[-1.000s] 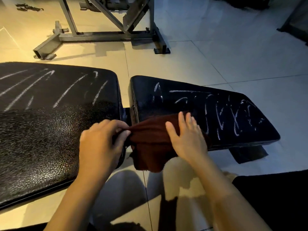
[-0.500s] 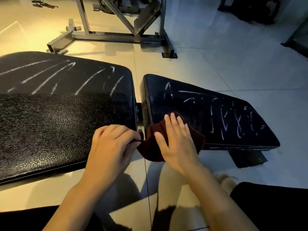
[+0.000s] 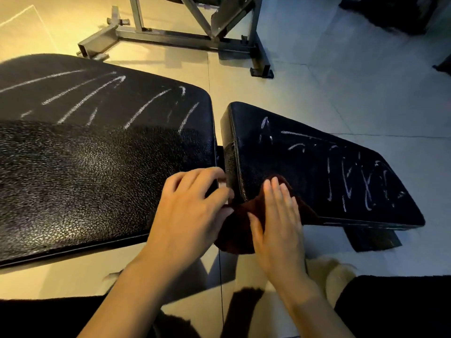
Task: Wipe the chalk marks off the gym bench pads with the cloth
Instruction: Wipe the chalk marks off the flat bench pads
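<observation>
Pale floor tiles (image 3: pixel 305 93) run under a steel frame (image 3: pixel 185 37) at the back. The dark cloth (image 3: pixel 240 225) is soft, light and floppy; it drapes over the near corner of the smaller pad (image 3: pixel 305 172). The right hand (image 3: pixel 278 223) lies flat on it, fingers straight. The left hand (image 3: pixel 190 211) seems to pinch its edge, though that grip is half hidden. Chalk marks (image 3: pixel 351 176) lie beyond the right hand's fingertips; the larger pad (image 3: pixel 97 154) sits left of both.

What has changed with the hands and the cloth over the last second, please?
The cloth has bunched smaller at the near corner of the right pad. The right hand still presses flat on it; the left hand still pinches its edge. The chalk marks look unchanged on both pads.
</observation>
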{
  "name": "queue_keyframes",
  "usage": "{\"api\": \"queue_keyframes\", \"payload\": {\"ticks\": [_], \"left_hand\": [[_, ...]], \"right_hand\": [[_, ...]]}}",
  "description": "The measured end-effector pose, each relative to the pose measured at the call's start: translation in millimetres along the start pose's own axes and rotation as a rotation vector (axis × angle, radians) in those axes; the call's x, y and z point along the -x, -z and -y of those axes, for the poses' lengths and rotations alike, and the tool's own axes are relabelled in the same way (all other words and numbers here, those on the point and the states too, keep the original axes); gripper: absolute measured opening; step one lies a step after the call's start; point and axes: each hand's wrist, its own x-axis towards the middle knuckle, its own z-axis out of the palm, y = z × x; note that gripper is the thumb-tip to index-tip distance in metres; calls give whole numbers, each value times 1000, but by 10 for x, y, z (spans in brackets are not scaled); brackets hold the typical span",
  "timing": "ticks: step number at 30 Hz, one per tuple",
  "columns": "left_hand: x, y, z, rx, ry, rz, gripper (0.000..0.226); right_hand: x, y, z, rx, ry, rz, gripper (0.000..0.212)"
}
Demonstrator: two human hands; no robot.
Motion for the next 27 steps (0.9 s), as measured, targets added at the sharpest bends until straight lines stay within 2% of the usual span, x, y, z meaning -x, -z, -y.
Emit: {"api": "queue_keyframes", "payload": {"ticks": [4,6,10,14,22,27], "left_hand": [[85,145,200,-99,104,114,57],[146,198,276,-133,155,142,64],[254,259,322,-159,226,154,64],[283,282,357,-156,237,132,59],[89,239,450,-123,234,57,54],[103,214,497,-91,274,50,53]], "right_hand": [[-188,80,159,110,64,84,70],[-319,130,317,153,75,143,72],[-778,108,586,132,-59,204,69],[-1323,79,691,92,-156,305,74],[-501,213,535,35,-167,210,90],[-882,124,621,100,-226,236,89]]}}
